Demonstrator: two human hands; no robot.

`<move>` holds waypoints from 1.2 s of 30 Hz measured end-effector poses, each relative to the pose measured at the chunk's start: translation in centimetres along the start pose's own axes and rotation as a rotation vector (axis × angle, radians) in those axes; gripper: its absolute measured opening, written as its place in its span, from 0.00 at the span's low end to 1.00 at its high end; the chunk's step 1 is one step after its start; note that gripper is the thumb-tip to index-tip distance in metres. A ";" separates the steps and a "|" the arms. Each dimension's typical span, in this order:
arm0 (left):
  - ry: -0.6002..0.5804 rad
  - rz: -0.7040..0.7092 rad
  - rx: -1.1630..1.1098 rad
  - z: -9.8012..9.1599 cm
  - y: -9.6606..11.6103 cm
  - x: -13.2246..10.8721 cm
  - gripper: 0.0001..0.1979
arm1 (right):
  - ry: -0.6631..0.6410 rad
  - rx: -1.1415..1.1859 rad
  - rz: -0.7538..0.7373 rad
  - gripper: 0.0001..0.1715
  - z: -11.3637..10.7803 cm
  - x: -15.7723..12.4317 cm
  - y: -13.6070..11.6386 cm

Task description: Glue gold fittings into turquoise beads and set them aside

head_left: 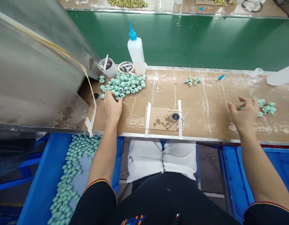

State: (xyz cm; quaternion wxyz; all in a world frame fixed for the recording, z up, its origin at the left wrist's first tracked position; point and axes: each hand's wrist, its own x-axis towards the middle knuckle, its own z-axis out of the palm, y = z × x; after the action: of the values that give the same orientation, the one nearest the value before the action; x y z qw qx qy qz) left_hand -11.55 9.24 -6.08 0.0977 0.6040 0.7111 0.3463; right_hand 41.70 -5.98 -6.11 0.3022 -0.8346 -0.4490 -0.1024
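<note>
Since we read this station from left to right, we begin at the blue plastic crate [44,175] below the bench edge, where teal beads [70,175] lie in a broad layer. On the bench board [205,93], our left hand [112,107] rests at the near edge of a loose heap of teal beads [125,84], its fingers [111,93] curled down against them; we cannot tell whether they hold one. Behind the heap stand a white cup [108,68], a shallow dish [126,67] and a squeeze bottle [136,51] with a blue nozzle. At centre, a taped cardboard pad [156,118] carries a round metal disc [175,117]. Farther right lies a small cluster of teal pieces [193,80]. Our right hand [244,114] is open, its fingers [242,101] spread wide around no visible object, just beside a second cluster of teal pieces [266,107]. As things lie, most beads are loose in the heap and crate, with far fewer pieces in the clusters.
</note>
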 end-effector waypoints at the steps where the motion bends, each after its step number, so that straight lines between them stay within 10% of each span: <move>1: -0.006 -0.003 0.007 0.1 0.0 0.0 0.15 | -0.023 0.016 -0.027 0.22 0.4 0.3 -0.8; 18: 0.005 0.093 -0.125 -1.4 -1.2 -3.8 0.08 | -0.376 0.242 -0.214 0.20 12.2 4.7 -11.2; 26: 0.034 -0.036 -0.457 -2.0 0.3 -6.6 0.11 | -0.405 0.269 -0.219 0.06 10.5 4.5 -11.1; 36: -0.299 -0.156 -1.048 -1.7 5.5 -13.8 0.21 | -0.478 0.311 -0.300 0.13 6.2 1.0 -8.1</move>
State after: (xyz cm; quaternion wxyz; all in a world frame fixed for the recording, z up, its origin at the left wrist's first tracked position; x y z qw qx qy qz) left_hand -4.73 -3.99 -5.32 0.5108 0.4627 0.4646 0.5560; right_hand 35.06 1.74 -7.30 0.2936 -0.7034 -0.6355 0.1231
